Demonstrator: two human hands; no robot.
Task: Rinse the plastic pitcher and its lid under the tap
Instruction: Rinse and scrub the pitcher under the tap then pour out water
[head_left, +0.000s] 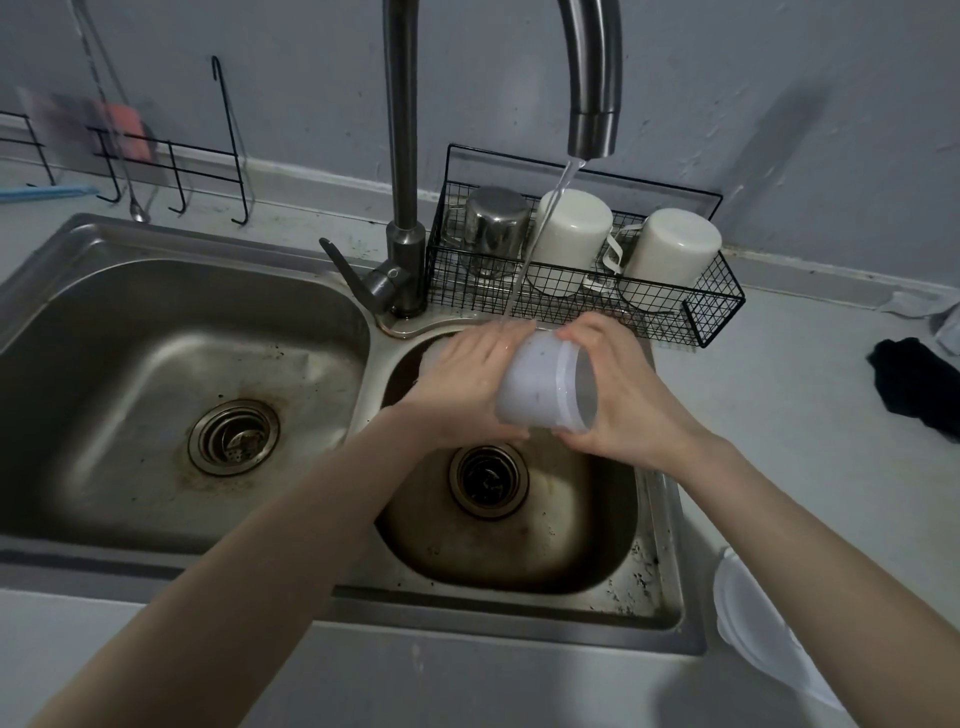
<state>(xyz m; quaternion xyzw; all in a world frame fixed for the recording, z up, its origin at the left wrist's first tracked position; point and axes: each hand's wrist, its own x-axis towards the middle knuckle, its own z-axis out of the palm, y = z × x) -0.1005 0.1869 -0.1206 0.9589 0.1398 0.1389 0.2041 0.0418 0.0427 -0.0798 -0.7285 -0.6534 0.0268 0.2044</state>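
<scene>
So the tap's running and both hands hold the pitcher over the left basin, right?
Not quite. The head view shows the pitcher held over the right basin, not the left. The rest stands: the tap is running, and the left hand and right hand both hold it.

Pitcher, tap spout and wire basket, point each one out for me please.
pitcher (540, 387), head view, on its translucent side wall
tap spout (592, 130), head view, on the nozzle end
wire basket (714, 306), head view, on its right end mesh
</scene>
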